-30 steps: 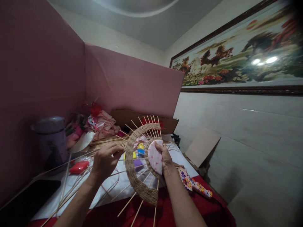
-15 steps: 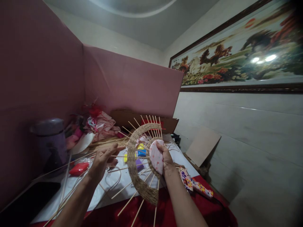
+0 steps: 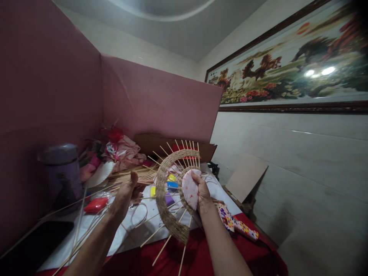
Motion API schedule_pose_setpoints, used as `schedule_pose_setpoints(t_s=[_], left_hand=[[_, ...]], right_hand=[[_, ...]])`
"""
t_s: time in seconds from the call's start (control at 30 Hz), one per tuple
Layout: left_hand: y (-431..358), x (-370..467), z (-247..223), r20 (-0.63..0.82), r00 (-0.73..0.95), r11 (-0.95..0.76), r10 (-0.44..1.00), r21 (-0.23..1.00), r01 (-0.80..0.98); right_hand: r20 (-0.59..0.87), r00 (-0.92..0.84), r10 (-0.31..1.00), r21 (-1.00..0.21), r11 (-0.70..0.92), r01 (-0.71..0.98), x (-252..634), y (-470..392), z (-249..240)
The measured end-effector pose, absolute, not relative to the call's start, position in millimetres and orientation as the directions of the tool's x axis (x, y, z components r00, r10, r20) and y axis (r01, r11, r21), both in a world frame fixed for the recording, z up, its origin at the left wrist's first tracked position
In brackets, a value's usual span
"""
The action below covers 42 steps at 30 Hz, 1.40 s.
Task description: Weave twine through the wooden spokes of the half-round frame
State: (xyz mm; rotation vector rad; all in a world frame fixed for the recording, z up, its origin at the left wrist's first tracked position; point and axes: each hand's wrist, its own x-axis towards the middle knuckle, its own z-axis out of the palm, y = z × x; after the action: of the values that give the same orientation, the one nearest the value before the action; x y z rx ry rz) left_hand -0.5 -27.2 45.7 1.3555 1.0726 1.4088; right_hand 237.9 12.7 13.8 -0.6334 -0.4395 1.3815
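Observation:
A half-round woven fan [image 3: 164, 191] made of twisted cord on thin sticks is held up in front of me. Its sticks radiate past the outer woven band, and gaps show between that band and the inner one. My right hand [image 3: 202, 193] grips the fan's centre, a half-round pad of white cloth with pink spots [image 3: 190, 189], with the thumb on the near face. To the left of the fan is my left hand [image 3: 128, 193], thumb raised and fingers stretched towards the stick ends. Its fingertips are close to one stick; whether they touch it I cannot tell.
Bundled thin sticks [image 3: 130, 175] lie behind my left hand. Blue [image 3: 172, 185] and red packets [image 3: 96, 205] rest on the white table cover. A tumbler [image 3: 59, 176] and dark phone [image 3: 43, 243] are at left, a flower-patterned cloth-wrapped thing [image 3: 240, 226] at right.
The fan has turned a little, its lower sticks swinging right and its top edge shifting right. My left thumb has lifted away from the fingers. My right hand keeps its hold.

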Motion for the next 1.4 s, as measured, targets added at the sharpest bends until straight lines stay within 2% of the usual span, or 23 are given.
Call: schedule_pose_setpoints(t_s=[0.17,0.33,0.47,0.63,0.73,0.9,1.23,1.4], left_hand=[[-22.5,-5.8,44.2,0.199,0.027,-0.200,0.980,0.977,0.074],[-18.3,-7.2,38.7,0.369,-0.014,-0.353,0.929,0.899,0.259],[-22.0,-4.6,37.0,0.513,-0.016,-0.445,0.858,0.759,0.475],[-32.4,-0.6,41.0,0.678,0.104,-0.568,0.728,0.511,0.645],[-36.7,1.6,42.8,0.719,0.168,-0.598,0.675,0.400,0.695],[-37.8,3.5,42.0,0.727,0.214,-0.593,0.653,0.314,0.741],[-40.0,6.1,42.9,0.701,0.225,-0.602,0.677,0.352,0.717],[-36.6,4.6,39.1,0.670,0.189,-0.604,0.717,0.463,0.649]], right_hand=[[-0.059,0.224,0.973,-0.666,0.129,-0.735,240.0,13.9,14.9],[0.001,0.302,0.953,-0.689,0.219,-0.690,240.1,14.1,16.4],[0.010,0.336,0.942,-0.699,0.247,-0.671,239.6,13.7,16.9],[-0.017,0.355,0.935,-0.690,0.246,-0.681,239.5,13.7,17.5],[-0.017,0.378,0.926,-0.682,0.265,-0.681,239.2,13.4,18.5],[-0.014,0.402,0.915,-0.681,0.285,-0.674,239.7,14.6,17.7],[-0.072,0.392,0.917,-0.672,0.246,-0.699,241.2,18.1,13.5],[-0.050,0.356,0.933,-0.648,0.241,-0.723,242.3,19.2,11.9]])
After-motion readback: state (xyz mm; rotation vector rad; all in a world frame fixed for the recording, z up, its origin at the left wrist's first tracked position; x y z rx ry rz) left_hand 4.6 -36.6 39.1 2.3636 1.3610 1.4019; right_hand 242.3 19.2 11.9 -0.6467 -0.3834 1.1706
